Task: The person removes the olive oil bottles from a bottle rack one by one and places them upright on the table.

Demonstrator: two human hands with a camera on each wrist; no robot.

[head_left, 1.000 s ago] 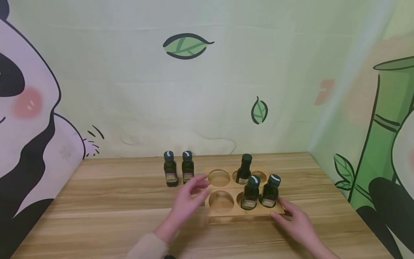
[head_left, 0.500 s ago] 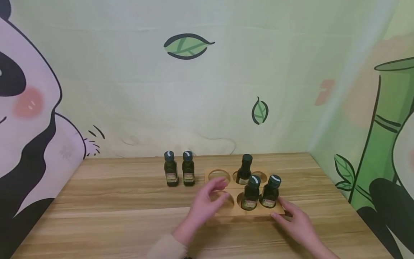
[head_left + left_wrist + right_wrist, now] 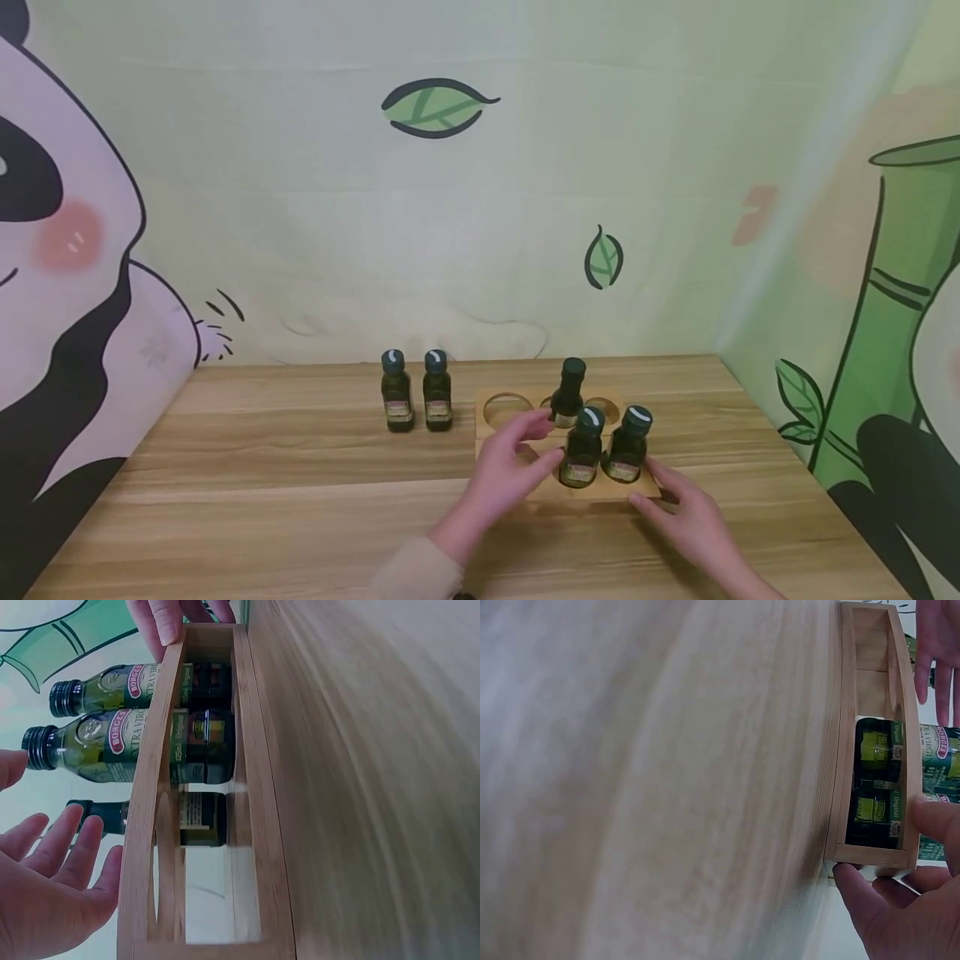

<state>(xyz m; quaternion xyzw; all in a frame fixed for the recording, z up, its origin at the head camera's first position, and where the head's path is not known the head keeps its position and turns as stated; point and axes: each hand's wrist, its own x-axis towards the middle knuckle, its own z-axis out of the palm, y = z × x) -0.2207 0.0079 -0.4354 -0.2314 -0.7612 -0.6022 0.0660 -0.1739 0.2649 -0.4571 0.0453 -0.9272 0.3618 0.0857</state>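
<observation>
A wooden bottle rack (image 3: 543, 493) with round holes stands on the table. In it are three dark green olive oil bottles: one in the front middle hole (image 3: 581, 457), one at front right (image 3: 627, 450), and one at back middle (image 3: 567, 398). My left hand (image 3: 512, 467) hovers over the rack's left half, thumb and fingers spread beside the front middle bottle. In the left wrist view a gap shows between that hand and the bottles. My right hand (image 3: 686, 510) grips the rack's right front corner, its thumb (image 3: 934, 817) on the top board and fingers at the end.
Two more bottles stand upright on the table left of the rack, an outer one (image 3: 397, 398) and an inner one (image 3: 437, 398). Behind the wooden table (image 3: 262, 467) hangs a printed cloth backdrop (image 3: 315, 208).
My left hand has moved right, from near the two standing bottles to over the rack, close to its front middle bottle. The right hand, rack and bottles have stayed in place.
</observation>
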